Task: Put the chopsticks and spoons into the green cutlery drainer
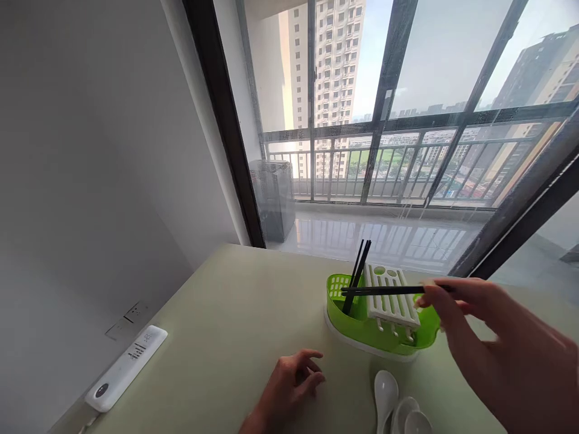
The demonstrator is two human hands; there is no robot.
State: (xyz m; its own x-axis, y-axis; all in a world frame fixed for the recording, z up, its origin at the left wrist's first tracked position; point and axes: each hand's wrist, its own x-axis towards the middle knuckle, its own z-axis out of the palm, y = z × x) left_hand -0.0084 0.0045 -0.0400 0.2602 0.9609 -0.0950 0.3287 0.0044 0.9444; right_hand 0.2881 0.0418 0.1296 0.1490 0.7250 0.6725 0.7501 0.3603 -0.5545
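Observation:
A green cutlery holder (pixel 357 328) with a white slotted insert (pixel 391 298) stands on the pale table (pixel 226 337). Two black chopsticks (pixel 358 271) lean upright in its left compartment. My right hand (pixel 488 337) pinches another pair of black chopsticks (pixel 384 290), held level over the holder with the tips pointing left. My left hand (pixel 292 383) rests on the table in front of the holder, fingers loosely curled, holding nothing. White ceramic spoons (pixel 398 407) lie at the near edge, right of my left hand.
A white power strip (pixel 126 367) lies along the table's left edge below a wall socket (pixel 136 312). Behind the table a large window looks onto a balcony with a railing (pixel 407 172) and a grey washing machine (pixel 274 199).

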